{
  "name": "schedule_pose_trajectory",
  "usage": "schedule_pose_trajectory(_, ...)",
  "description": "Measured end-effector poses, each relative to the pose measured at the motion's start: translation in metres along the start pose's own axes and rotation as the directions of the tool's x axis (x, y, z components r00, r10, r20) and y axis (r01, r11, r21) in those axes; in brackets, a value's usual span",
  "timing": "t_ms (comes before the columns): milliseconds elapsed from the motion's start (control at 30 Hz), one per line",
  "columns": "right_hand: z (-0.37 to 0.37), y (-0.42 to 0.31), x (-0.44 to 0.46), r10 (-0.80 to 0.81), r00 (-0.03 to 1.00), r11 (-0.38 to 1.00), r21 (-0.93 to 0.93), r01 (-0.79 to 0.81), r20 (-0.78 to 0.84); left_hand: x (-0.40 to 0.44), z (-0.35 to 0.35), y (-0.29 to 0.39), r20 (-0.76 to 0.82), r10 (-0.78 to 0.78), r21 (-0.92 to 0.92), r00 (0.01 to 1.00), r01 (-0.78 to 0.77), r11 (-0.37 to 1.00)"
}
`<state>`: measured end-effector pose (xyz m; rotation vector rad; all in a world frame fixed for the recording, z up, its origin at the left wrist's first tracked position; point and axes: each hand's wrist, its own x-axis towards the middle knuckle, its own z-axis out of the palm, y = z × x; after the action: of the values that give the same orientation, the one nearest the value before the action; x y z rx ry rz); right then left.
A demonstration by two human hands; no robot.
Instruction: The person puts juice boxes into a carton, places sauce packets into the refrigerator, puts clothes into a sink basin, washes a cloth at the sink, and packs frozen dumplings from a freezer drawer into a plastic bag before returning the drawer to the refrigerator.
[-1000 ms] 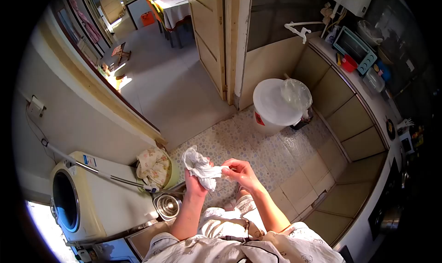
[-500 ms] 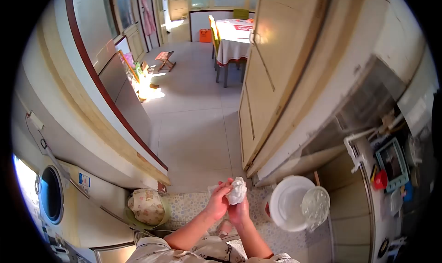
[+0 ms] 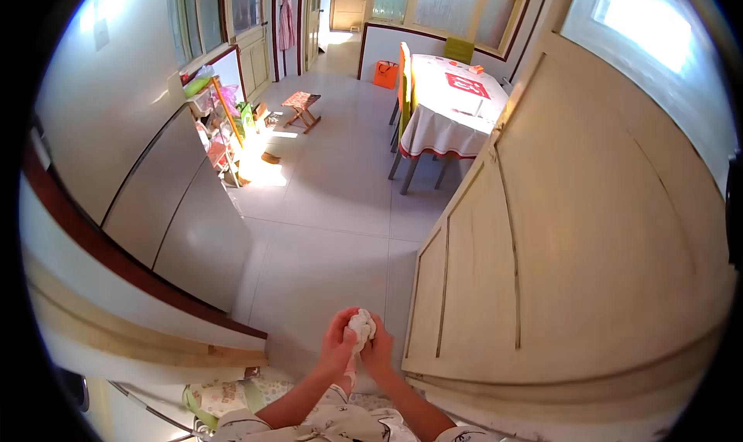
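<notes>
A crumpled white cloth [image 3: 361,327], bunched into a small wad, sits between my two hands in front of my body. My left hand [image 3: 337,343] is wrapped round it from the left. From the right, my right hand [image 3: 378,349] presses against the same wad with fingers closed. Part of the cloth is hidden by my fingers and palms. Below my hands, one of my feet and my light patterned clothing show.
A wooden door [image 3: 480,287] stands open on the right; a grey cabinet [image 3: 193,241] stands on the left. Ahead, a folding stool [image 3: 300,109] and a cloth-covered table [image 3: 433,125] with chairs stand on the tiled floor [image 3: 325,241]. A patterned bundle [image 3: 224,398] is at the lower left.
I have moved forward into the doorway, and the white basin and shelf on the right have left view. My hands, still holding the cloth, now close round it from both sides.
</notes>
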<state>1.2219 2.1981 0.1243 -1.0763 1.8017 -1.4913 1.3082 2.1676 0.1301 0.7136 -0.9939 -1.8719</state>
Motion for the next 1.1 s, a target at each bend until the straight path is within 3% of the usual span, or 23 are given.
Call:
schedule_pose_trajectory(67, -0.010, 0.002, 0.058, -0.120, 0.993, 0.988, -0.100, 0.120, -0.001, 0.054, 0.014, 0.019, 0.100, 0.011, 0.227, 0.995, -0.034, 0.973)
schedule_pose_trajectory(100, -0.014, 0.003, 0.080, -0.172, 0.985, 0.975, -0.141, 0.170, -0.006, 0.077, 0.020, 0.020, 0.087, -0.063, 0.143, 0.994, 0.050, 0.988)
schedule_pose_trajectory(200, -0.030, 0.006, 0.143, 0.054, 0.995, 0.997, 0.057, -0.050, -0.078, 0.143, 0.019, 0.013, 0.045, -0.348, -0.147, 0.936, 0.351, 0.925)
schedule_pose_trajectory(300, -0.029, 0.015, 0.192, 0.309, 0.949, 0.892, 0.367, -0.263, -0.070, 0.214, 0.020, -0.001, -0.055, -0.418, -0.227, 0.907, 0.396, 0.890)
schedule_pose_trajectory(333, -0.022, 0.021, 0.209, 0.286, 0.955, 0.876, 0.427, -0.225, -0.082, 0.237, 0.021, -0.011, -0.051, -0.402, -0.181, 0.914, 0.388, 0.904)
schedule_pose_trajectory(400, -0.001, 0.031, 0.250, 0.158, 0.980, 0.929, 0.353, -0.107, -0.119, 0.287, 0.020, -0.027, -0.040, -0.369, -0.086, 0.929, 0.364, 0.927)
schedule_pose_trajectory(433, 0.004, 0.036, 0.274, 0.087, 0.987, 0.950, 0.311, -0.042, -0.132, 0.310, 0.025, -0.020, -0.001, -0.430, -0.106, 0.903, 0.428, 0.898)
schedule_pose_trajectory(467, 0.001, 0.042, 0.305, 0.108, 0.985, 0.971, 0.227, -0.075, -0.134, 0.335, 0.033, -0.007, 0.040, -0.487, -0.127, 0.872, 0.488, 0.864)
schedule_pose_trajectory(533, -0.008, 0.053, 0.371, 0.210, 0.975, 0.917, 0.361, -0.172, -0.067, 0.396, 0.036, 0.002, 0.210, -0.514, -0.138, 0.831, 0.546, 0.826)
schedule_pose_trajectory(567, -0.014, 0.060, 0.417, 0.243, 0.970, 0.883, 0.418, -0.216, -0.014, 0.430, 0.038, 0.006, 0.157, -0.487, -0.097, 0.859, 0.504, 0.858)
schedule_pose_trajectory(633, -0.022, 0.089, 0.519, 0.173, 0.954, 0.950, 0.299, -0.096, -0.243, 0.474, 0.034, 0.023, 0.003, -0.452, -0.011, 0.892, 0.452, 0.892)
schedule_pose_trajectory(667, -0.036, 0.087, 0.574, 0.120, 0.956, 0.947, 0.319, -0.030, -0.266, 0.492, 0.027, 0.031, -0.001, -0.430, 0.028, 0.903, 0.430, 0.903)
schedule_pose_trajectory(700, -0.051, 0.071, 0.630, -0.009, 0.957, 0.989, 0.139, 0.052, -0.291, 0.514, 0.014, 0.040, -0.020, -0.392, 0.067, 0.920, 0.392, 0.918)
schedule_pose_trajectory(733, -0.076, 0.088, 0.699, -0.013, 0.950, 0.990, 0.128, 0.056, -0.311, 0.535, -0.002, 0.048, -0.051, -0.338, 0.109, 0.940, 0.342, 0.933)
schedule_pose_trajectory(767, -0.095, 0.101, 0.768, -0.096, 0.922, 0.926, 0.306, 0.221, -0.374, 0.549, -0.023, 0.052, -0.157, -0.310, 0.118, 0.938, 0.329, 0.937)
schedule_pose_trajectory(800, -0.122, 0.109, 0.844, 0.063, 0.922, 0.861, 0.488, 0.143, -0.381, 0.560, -0.047, 0.052, -0.268, -0.284, 0.122, 0.920, 0.325, 0.938)
schedule_pose_trajectory(833, -0.128, 0.104, 0.903, 0.073, 0.907, 0.876, 0.461, 0.140, -0.414, 0.561, -0.071, 0.049, -0.375, -0.265, 0.123, 0.888, 0.331, 0.936)
schedule_pose_trajectory(933, -0.132, 0.079, 0.994, -0.063, 0.853, 0.975, 0.152, 0.164, -0.518, 0.536, -0.150, 0.036, -0.705, -0.284, -0.003, 0.650, 0.397, 0.918)
schedule_pose_trajectory(1000, -0.108, 0.100, 1.016, -0.130, 0.885, 0.990, -0.003, 0.144, -0.446, 0.504, -0.202, 0.015, -0.832, -0.319, -0.150, 0.455, 0.370, 0.917)
schedule_pose_trajectory(1067, -0.036, 0.120, 0.984, -0.268, 0.893, 0.946, -0.276, 0.172, -0.361, 0.470, -0.247, -0.002, -0.905, -0.331, -0.238, 0.268, 0.325, 0.915)
schedule_pose_trajectory(1100, -0.002, 0.165, 0.971, -0.282, 0.926, 0.948, -0.222, 0.228, -0.253, 0.453, -0.268, -0.006, -0.933, -0.316, -0.255, 0.174, 0.300, 0.919)
